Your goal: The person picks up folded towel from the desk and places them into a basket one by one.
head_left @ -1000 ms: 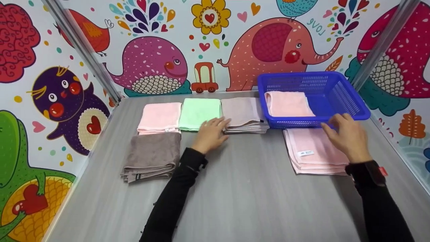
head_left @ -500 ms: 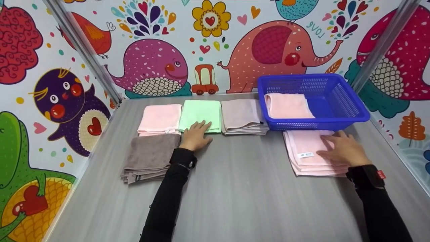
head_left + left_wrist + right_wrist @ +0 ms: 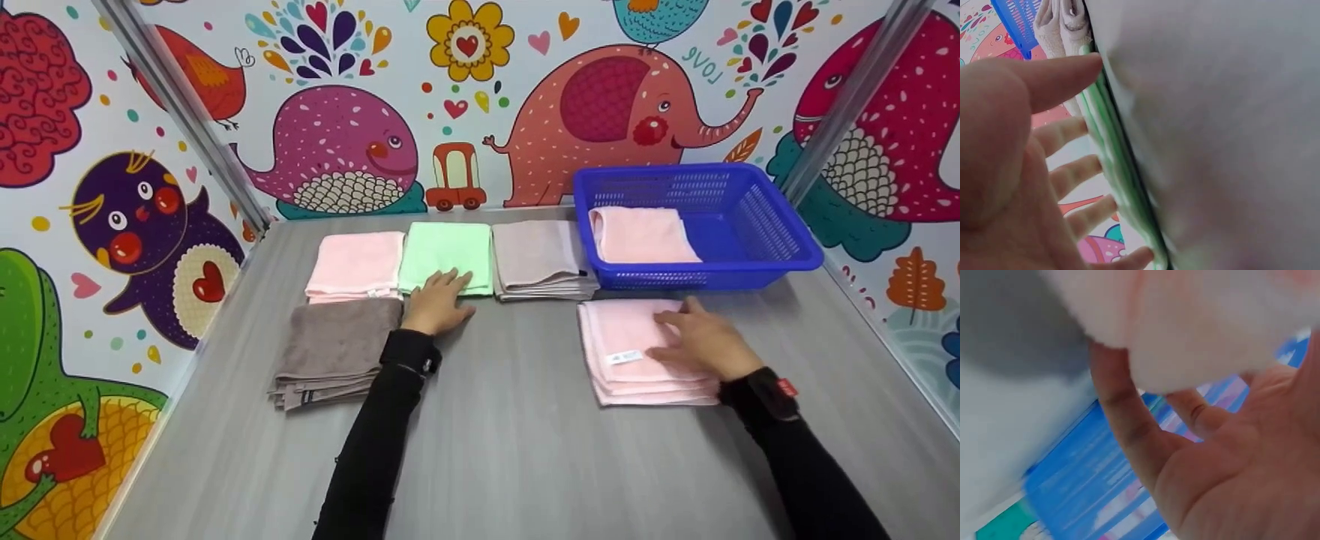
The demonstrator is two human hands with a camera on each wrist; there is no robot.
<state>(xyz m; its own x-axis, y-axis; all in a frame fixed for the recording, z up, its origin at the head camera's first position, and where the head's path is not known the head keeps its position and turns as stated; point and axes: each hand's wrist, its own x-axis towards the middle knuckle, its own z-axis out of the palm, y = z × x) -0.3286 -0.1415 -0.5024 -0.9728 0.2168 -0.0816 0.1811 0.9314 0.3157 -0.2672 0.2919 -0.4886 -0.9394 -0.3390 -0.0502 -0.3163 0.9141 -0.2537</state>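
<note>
In the head view my left hand (image 3: 439,304) rests with spread fingers at the front edge of a folded light-green towel (image 3: 446,255). In the left wrist view, its fingertips touch the green towel's layered edge (image 3: 1112,146). My right hand (image 3: 709,345) holds the right side of a stack of folded pink towels (image 3: 622,330) in front of the basket. In the right wrist view, bent fingers (image 3: 1131,416) reach round the pink towels' edge (image 3: 1202,343), which hides some fingertips. A white label lies on the top pink towel.
A blue basket (image 3: 705,276) at the back right holds a folded pink towel (image 3: 641,236). Left of it, along the wall, are folded beige towels (image 3: 536,251) and a pink towel (image 3: 356,262). A brown towel stack (image 3: 337,345) lies at the left on the grey table (image 3: 517,450).
My left hand has shifted left from between the green and beige towels onto the green one. My right hand has come down on the pink stack, which has slid left and slightly towards me.
</note>
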